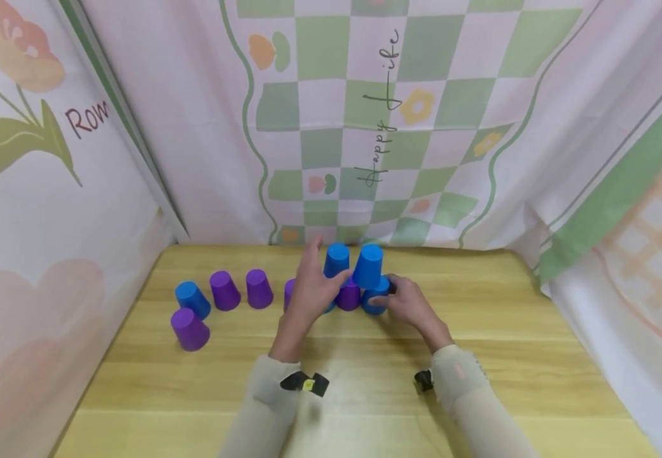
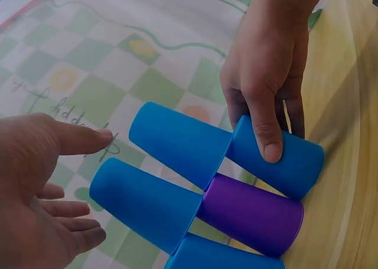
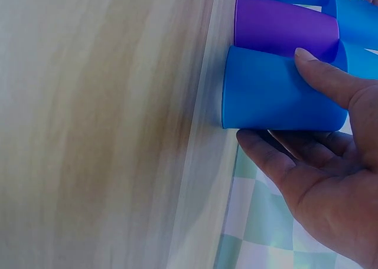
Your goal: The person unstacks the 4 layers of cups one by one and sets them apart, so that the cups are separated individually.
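Observation:
Upside-down plastic cups form a small stack at the table's back. Its lower row has a blue cup (image 2: 218, 256), a purple cup (image 1: 348, 299) and another blue cup (image 3: 277, 92) on the right. Bridging them above are a left blue cup (image 1: 337, 258) and a right blue cup (image 1: 369, 266). My right hand (image 1: 413, 308) grips the lower right blue cup, thumb on one side and fingers on the other. Beside the upper left cup, my left hand (image 2: 41, 192) is spread with its fingers apart from the cups. In the head view it hides part of the stack.
Left of the stack stand a purple cup (image 1: 289, 291) partly behind my left hand, two more purple cups (image 1: 259, 289), a blue cup (image 1: 192, 300) and a purple cup (image 1: 189, 329) nearer me. A printed curtain (image 1: 376, 210) hangs along the wooden table's (image 1: 365, 407) back edge.

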Demonstrator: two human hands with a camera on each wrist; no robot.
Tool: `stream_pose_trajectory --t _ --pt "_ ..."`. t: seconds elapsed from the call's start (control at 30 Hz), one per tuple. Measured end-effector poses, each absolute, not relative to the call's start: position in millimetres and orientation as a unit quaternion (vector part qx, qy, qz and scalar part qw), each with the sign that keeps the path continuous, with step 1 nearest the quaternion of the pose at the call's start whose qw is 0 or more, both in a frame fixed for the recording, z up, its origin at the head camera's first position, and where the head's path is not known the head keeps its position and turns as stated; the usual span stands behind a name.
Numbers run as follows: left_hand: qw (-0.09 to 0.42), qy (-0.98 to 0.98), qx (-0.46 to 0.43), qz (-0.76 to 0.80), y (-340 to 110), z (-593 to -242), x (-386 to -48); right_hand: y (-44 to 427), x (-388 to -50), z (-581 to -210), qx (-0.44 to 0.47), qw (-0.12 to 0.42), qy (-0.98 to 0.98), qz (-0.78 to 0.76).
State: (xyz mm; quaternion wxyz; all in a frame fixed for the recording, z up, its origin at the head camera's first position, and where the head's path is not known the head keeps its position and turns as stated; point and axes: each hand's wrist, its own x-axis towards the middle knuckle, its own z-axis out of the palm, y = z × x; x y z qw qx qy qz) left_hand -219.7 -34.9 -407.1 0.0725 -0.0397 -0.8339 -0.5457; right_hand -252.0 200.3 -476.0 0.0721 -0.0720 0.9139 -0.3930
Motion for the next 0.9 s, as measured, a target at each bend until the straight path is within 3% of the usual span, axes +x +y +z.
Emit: stream_pose_trajectory --t 0.9 --pt "0.063 -0.829 -0.053 -0.552 -24.2 -418.9 -232.6 200.4 -252.9 -478.6 -0.075 0.07 0.913 -0.395"
